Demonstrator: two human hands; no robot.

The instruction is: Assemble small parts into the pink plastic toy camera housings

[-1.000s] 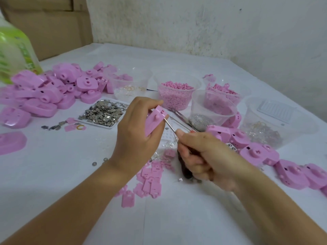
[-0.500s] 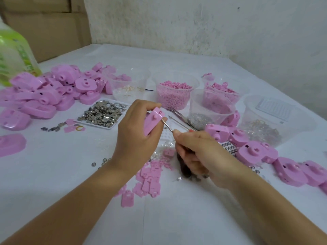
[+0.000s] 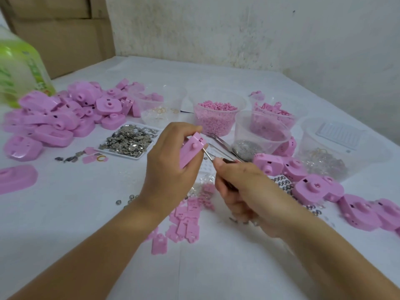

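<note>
Above the desk [image 3: 65, 224] centre, a pink housing part [image 3: 192, 151] is gripped in the left hand [image 3: 171, 169], with fingers curled round it, and is held clear of the surface. A thin metal tool [image 3: 208, 155] is pinched in the right hand [image 3: 244, 191], and its tip is set against the part's lower edge. Flat pink plates [image 3: 186, 224] are scattered beneath both hands. A housing pile [image 3: 65, 113] is noted at far left, metal pieces [image 3: 129, 140] are heaped beside it, and a pellet tub [image 3: 216, 124] is placed behind.
</note>
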